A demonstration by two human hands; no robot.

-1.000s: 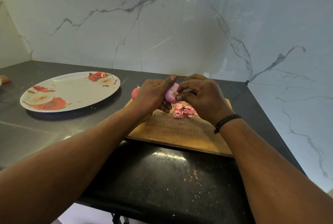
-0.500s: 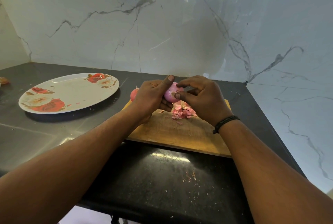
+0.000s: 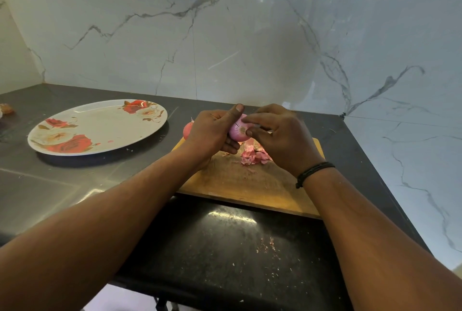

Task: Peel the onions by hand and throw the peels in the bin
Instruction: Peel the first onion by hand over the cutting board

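Left hand (image 3: pixel 212 133) grips the onion (image 3: pixel 239 132) mid-frame, right hand (image 3: pixel 280 135) pinching at its skin, peels (image 3: pixel 253 155) heaped on the board (image 3: pixel 240 183), none binned yet

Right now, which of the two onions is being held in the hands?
The pale purple onion, gripped by the left hand and picked at by the right hand. The redder onion sits untouched behind the left hand.

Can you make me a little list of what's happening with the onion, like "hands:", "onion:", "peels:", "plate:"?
left hand: holds the onion
right hand: fingers pinch at the onion's end
onion: pink, held above the cutting board
second onion: behind the left hand, mostly hidden
peels: small pile on the board
plate: flowered, on the counter to the left
bin: not in view
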